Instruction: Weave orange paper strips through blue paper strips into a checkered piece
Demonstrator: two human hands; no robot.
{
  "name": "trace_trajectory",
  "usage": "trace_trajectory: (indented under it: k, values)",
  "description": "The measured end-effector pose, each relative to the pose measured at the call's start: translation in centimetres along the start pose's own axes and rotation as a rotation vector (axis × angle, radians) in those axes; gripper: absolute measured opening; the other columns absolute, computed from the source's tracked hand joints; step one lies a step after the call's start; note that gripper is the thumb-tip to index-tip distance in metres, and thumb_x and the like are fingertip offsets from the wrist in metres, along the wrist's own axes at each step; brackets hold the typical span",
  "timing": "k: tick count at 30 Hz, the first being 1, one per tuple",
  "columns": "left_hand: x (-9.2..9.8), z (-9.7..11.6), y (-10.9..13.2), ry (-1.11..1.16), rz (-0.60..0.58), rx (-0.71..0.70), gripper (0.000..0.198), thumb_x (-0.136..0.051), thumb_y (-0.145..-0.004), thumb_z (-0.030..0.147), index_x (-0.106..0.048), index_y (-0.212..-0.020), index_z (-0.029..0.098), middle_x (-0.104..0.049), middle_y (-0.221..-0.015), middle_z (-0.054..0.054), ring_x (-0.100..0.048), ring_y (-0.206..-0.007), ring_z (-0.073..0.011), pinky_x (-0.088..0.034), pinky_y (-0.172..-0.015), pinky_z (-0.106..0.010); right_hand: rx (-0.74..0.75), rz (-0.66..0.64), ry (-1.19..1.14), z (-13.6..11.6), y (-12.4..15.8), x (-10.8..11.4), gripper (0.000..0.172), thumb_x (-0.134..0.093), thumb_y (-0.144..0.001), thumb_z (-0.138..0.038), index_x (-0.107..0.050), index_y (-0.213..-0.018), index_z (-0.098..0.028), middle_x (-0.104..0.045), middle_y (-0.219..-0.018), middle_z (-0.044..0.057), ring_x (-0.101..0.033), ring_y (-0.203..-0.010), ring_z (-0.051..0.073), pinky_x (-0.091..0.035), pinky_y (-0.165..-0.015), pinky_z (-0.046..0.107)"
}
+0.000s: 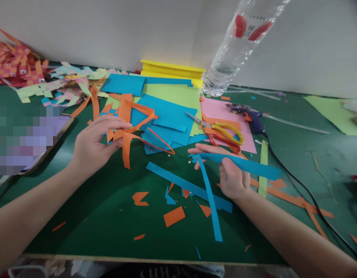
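Your left hand [94, 139] is pinching a looped orange paper-strip piece [126, 152] over the green counter [94, 231]; your right hand [233, 175] is gripping long blue paper strips [256, 166] near yellow-and-red-handled scissors [225, 133].

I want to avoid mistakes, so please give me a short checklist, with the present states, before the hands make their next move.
1. The left hand grips the orange paper: ok.
2. The right hand grips the blue paper: ok.
3. The scissors are out of both hands: ok, they lie beyond the right hand.
4. The table in front is free of scraps: not ok, orange and blue ones lie there.
5. The glue gun is not held: ok, it lies farther back.
6. The glue gun is cold: cannot tell.
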State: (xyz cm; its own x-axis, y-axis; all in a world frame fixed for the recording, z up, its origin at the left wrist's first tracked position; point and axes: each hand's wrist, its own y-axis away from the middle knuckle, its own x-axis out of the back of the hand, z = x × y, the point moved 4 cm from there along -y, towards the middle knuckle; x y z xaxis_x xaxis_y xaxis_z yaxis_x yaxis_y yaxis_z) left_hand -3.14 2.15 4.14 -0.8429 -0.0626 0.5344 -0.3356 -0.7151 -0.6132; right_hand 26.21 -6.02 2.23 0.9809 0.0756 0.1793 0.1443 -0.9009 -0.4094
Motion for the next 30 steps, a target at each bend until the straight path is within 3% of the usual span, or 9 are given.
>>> trace_trajectory:
  k: [4, 10, 16, 23, 27, 30]
  values:
    - [-0.3, 0.1, 0.1, 0.075, -0.011, 0.013, 0.028, -0.07, -0.08, 0.01, -0.071, -0.102, 0.026, -0.07, -0.102, -0.002, -0.061, -0.1, -0.021, -0.047, -0.095, -0.042, 0.044, -0.005, 0.053, -0.2, -0.1, 0.0, 0.038, -0.035, -0.099, -0.032, -0.064, -0.123, -0.025, -0.073, -0.108, 0.005, -0.07, -0.073, 0.017, -0.058, -0.075, 0.038]
    - [-0.3, 0.8, 0.1, 0.176, 0.005, 0.006, 0.025, -0.068, -0.082, 0.01, -0.073, -0.097, 0.03, -0.068, -0.096, 0.0, -0.061, -0.09, -0.0173, -0.048, -0.09, -0.039, 0.05, -0.033, 0.13, 0.0, -0.1, 0.1, 0.04, -0.032, -0.099, -0.032, -0.063, -0.124, -0.025, -0.072, -0.076, 0.003, -0.068, -0.101, 0.025, -0.051, -0.093, 0.047]
    - [-0.5, 1.7, 0.0, 0.152, -0.027, -0.052, 0.028, -0.067, -0.083, 0.008, -0.072, -0.1, 0.031, -0.067, -0.093, 0.002, -0.061, -0.085, -0.014, -0.05, -0.079, -0.031, 0.044, -0.052, 0.153, 0.1, -0.2, 0.0, 0.04, -0.031, -0.1, -0.03, -0.063, -0.124, -0.026, -0.073, -0.102, 0.005, -0.07, -0.078, 0.019, -0.053, -0.09, 0.044]
    - [-1.0, 1.7, 0.2, 0.065, -0.091, -0.037, 0.018, -0.07, -0.082, 0.016, -0.068, -0.096, 0.026, -0.068, -0.097, -0.001, -0.063, -0.091, -0.0172, -0.05, -0.087, -0.034, -0.008, -0.031, 0.143, 0.1, -0.1, 0.0, 0.038, -0.033, -0.1, -0.031, -0.062, -0.123, -0.026, -0.074, -0.096, 0.004, -0.07, -0.078, 0.019, -0.054, -0.083, 0.042]
    - [-1.4, 2.1, 0.1, -0.024, -0.161, -0.124, 0.015, -0.061, -0.087, 0.013, -0.066, -0.094, 0.025, -0.067, -0.102, -0.002, -0.063, -0.095, -0.0172, -0.05, -0.09, -0.034, -0.034, 0.002, 0.142, 0.4, -0.1, 0.0, 0.034, -0.034, -0.1, -0.031, -0.061, -0.12, -0.024, -0.07, -0.112, 0.006, -0.068, -0.071, 0.016, -0.055, -0.081, 0.042]
    - [-1.9, 2.6, 0.1, -0.075, -0.229, -0.215, 0.02, -0.054, -0.088, 0.012, -0.066, -0.094, 0.027, -0.068, -0.107, -0.003, -0.063, -0.101, -0.0189, -0.049, -0.092, -0.036, -0.016, 0.027, 0.11, 0.3, -0.2, 0.0, 0.031, -0.036, -0.1, -0.031, -0.062, -0.115, -0.023, -0.07, -0.11, 0.006, -0.068, -0.068, 0.015, -0.056, -0.079, 0.042]
